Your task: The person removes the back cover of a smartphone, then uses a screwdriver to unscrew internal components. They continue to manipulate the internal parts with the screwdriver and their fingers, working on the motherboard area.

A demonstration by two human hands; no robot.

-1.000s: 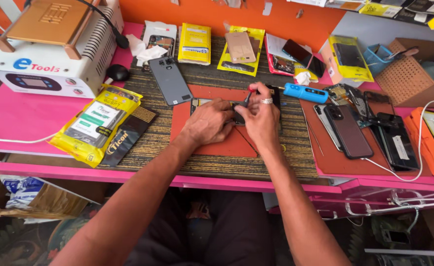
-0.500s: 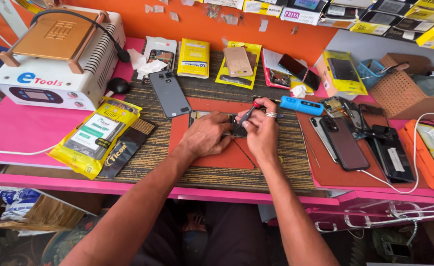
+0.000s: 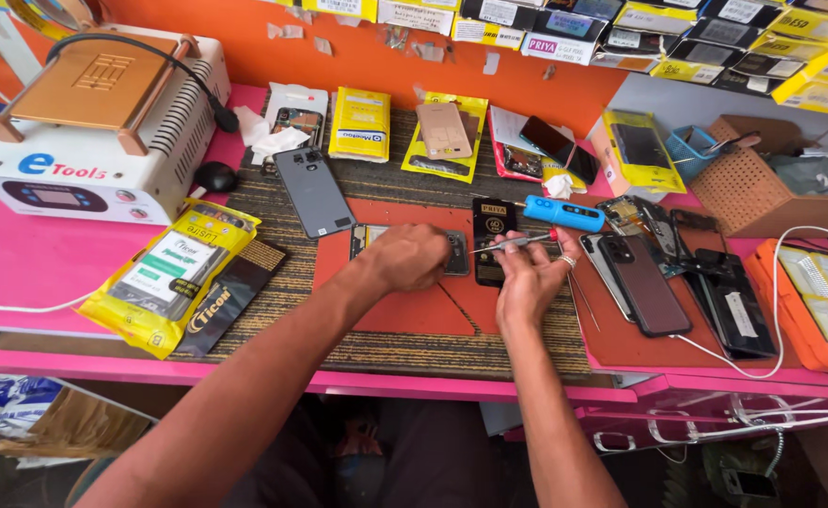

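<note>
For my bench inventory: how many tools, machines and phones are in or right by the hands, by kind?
Thin metal tool, in right hand: 1
Blue screwdriver: 1
White machine: 1
Opened phone, under left hand: 1
Grey phone: 1
Total: 5

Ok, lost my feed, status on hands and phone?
Left hand pressing opened phone onto red mat. Right hand gripping tweezers. Blue screwdriver close behind.

The two hands have drawn apart: a second ago they were clasped together over the red mat, and now the left hand (image 3: 412,256) covers the opened phone (image 3: 451,252) while the right hand (image 3: 529,275) (ring on one finger) has lifted metal tweezers (image 3: 512,243) clear.
</note>
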